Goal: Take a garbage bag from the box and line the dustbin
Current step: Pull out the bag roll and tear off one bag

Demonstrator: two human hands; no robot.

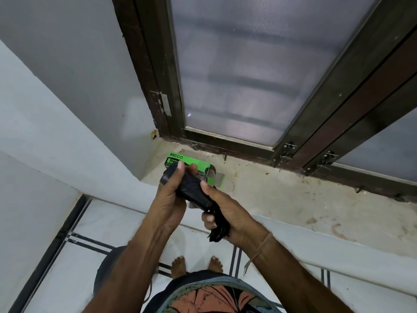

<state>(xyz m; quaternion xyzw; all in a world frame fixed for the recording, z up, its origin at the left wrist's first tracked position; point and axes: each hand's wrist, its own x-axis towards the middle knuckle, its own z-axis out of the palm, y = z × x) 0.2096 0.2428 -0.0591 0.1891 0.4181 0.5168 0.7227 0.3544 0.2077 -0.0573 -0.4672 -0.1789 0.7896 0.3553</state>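
A roll of black garbage bags (pixel 191 190) is held in front of me, above the window ledge. My left hand (pixel 168 199) grips its upper left end, thumb on top. My right hand (pixel 223 213) holds the lower right end, where a loose black bag end (pixel 217 233) hangs down from my fist. The green garbage bag box (pixel 180 159) lies on the ledge just behind my hands, its right end open. A dark round shape (pixel 108 265) on the floor by my left arm may be the dustbin; most of it is hidden.
A stained stone window ledge (pixel 293 199) runs across the right. A dark-framed window (pixel 237 75) with frosted panes rises behind it. White walls close the left side. My bare feet (pixel 196 266) stand on white floor tiles with dark lines.
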